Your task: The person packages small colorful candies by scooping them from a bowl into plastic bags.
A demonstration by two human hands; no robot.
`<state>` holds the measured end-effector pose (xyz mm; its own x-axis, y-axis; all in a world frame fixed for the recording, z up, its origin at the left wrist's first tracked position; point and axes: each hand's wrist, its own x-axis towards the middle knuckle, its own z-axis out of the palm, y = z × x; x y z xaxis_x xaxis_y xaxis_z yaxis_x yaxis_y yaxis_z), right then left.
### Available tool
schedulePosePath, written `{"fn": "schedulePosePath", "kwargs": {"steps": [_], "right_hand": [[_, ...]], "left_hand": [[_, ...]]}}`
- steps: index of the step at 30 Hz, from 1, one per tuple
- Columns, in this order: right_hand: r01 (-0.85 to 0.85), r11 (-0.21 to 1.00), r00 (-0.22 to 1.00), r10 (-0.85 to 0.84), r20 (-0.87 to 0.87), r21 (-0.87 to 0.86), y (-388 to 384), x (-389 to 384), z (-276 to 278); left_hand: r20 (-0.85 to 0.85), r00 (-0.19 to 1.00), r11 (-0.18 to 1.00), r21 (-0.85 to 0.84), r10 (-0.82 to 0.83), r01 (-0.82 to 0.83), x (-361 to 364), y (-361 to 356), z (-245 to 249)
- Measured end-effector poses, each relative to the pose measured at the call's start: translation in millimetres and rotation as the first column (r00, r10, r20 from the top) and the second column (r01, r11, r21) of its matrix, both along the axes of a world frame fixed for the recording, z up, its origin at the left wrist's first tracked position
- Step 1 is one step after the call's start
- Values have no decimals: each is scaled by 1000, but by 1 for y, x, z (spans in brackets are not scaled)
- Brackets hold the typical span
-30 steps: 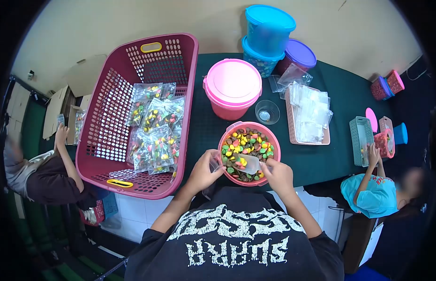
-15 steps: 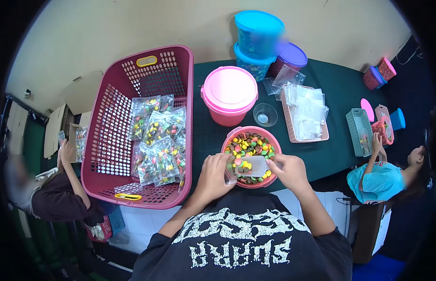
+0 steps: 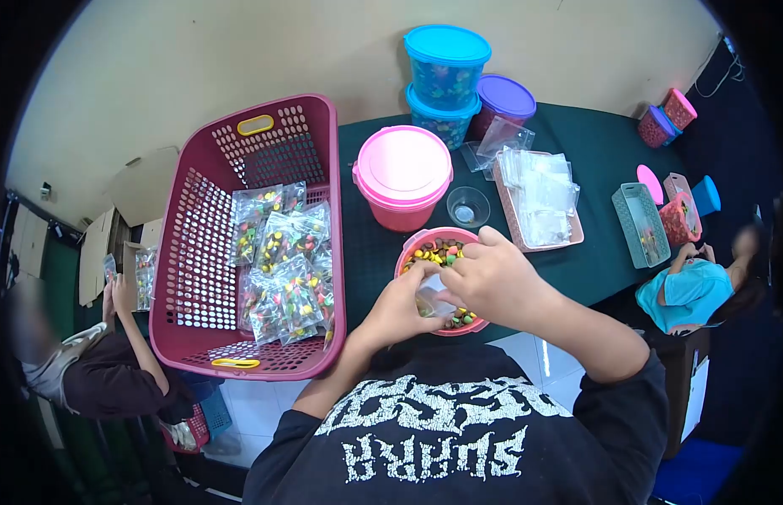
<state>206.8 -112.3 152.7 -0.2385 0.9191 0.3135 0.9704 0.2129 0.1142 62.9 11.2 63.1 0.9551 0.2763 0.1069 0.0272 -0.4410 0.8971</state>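
My left hand (image 3: 398,310) is closed on a small clear plastic bag (image 3: 432,305), held open above the near side of a pink bowl (image 3: 406,250). Colourful round candies (image 3: 442,252) in brown, yellow, green and pink fill the bowl. Over the bag's mouth, my right hand (image 3: 501,278) is closed and turned knuckles up, gripping a translucent scoop that the fingers mostly hide. How many candies are inside the bag I cannot make out.
A maroon laundry basket (image 3: 328,252) at left holds several filled candy bags (image 3: 286,261). Behind the bowl stand a pink lidded tub (image 3: 404,164), a clear cup (image 3: 469,207) and a tray of flat bags (image 3: 539,198). Stacked blue tubs (image 3: 446,71) stand farther back. People sit at both sides.
My right hand has lifted and rolled over, tipping the scoop of candies towards the bag in my left hand. The view has shifted slightly.
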Motion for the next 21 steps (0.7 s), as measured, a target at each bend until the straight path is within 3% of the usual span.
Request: {"fn": "schedulePosePath", "kwargs": {"steps": [2,4,5,8,14,16,18,19,20,21], "right_hand": [[-93,995,994,95,48,-44,1,3,12],[-185,982,973,186,137,-21,1,2,15],[-187,982,973,188,135,-24,1,-1,15],[-214,966,969,229,92,-145,-2,-13,6],[-176,959,979,194,59,-223,-8,-5,10],[-137,972,989,145,29,-191,-17,2,29],[39,983,999,-32,38,-179,-27,18,45],[45,983,999,-39,38,-180,-31,26,43],[168,970,985,-161,54,-174,-35,33,37],[289,943,957,-281,69,-167,-38,38,28]], "left_hand": [[35,998,998,12,-55,54,-2,9,-1],[-69,959,888,-400,-274,225,-5,10,-2],[-59,958,855,-468,-280,221,-6,7,-4],[40,937,880,-330,-348,341,-7,5,1],[-4,943,869,-389,-333,306,-8,3,8],[-3,959,903,-335,-285,268,-11,5,2],[1,971,932,-281,-241,231,-16,8,-11],[-47,988,941,-314,-149,127,-20,10,-22],[-100,993,940,-341,-57,19,-24,10,-29],[-38,999,908,-418,-8,-8,-27,8,-33]]}}
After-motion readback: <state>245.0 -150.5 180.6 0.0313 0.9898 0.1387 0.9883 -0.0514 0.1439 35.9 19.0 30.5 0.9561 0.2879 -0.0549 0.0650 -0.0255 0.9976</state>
